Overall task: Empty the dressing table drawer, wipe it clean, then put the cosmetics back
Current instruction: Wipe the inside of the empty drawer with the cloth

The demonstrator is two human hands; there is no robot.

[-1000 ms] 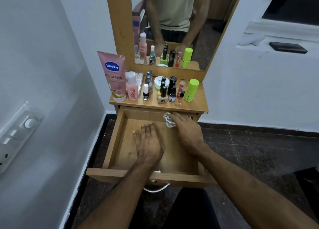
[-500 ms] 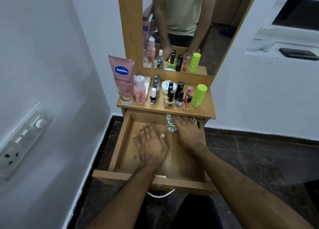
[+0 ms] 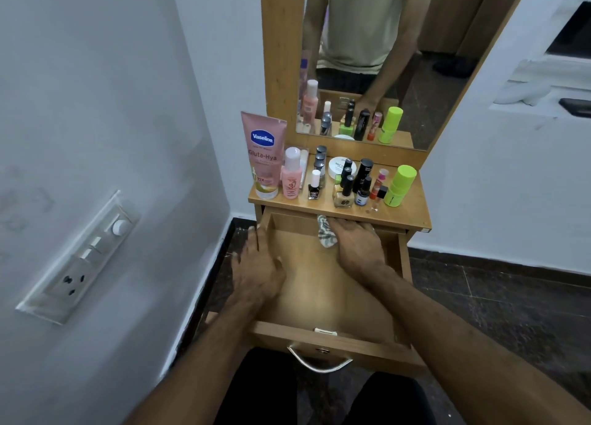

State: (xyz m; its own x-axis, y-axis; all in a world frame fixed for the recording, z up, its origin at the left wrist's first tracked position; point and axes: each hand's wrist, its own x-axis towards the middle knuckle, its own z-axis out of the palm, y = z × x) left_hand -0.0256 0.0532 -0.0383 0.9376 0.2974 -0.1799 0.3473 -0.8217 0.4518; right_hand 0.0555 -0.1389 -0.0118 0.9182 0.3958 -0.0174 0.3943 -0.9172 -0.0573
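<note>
The wooden drawer (image 3: 332, 336) of the dressing table is pulled out, and no cosmetics lie in it. My right hand (image 3: 356, 244) presses a small patterned cloth (image 3: 326, 234) against the drawer's far inner end, under the tabletop. My left hand (image 3: 256, 266) lies flat with fingers spread over the drawer's left side wall. On the tabletop (image 3: 412, 207) stand the cosmetics: a pink Vaseline tube (image 3: 263, 155), a small pink bottle (image 3: 291, 178), several nail polish bottles (image 3: 345, 187), a white jar (image 3: 339, 165) and a lime-green stick (image 3: 399, 186).
A mirror (image 3: 377, 56) rises behind the tabletop and reflects a person's torso. A white wall with a switch and socket panel (image 3: 81, 261) runs close on the left. A metal handle (image 3: 319, 362) hangs on the drawer front. Dark tiled floor lies to the right.
My left hand has slid from the drawer's floor to its left side wall. My right hand with the cloth stays at the far end. The camera has shifted left, so the table sits further right.
</note>
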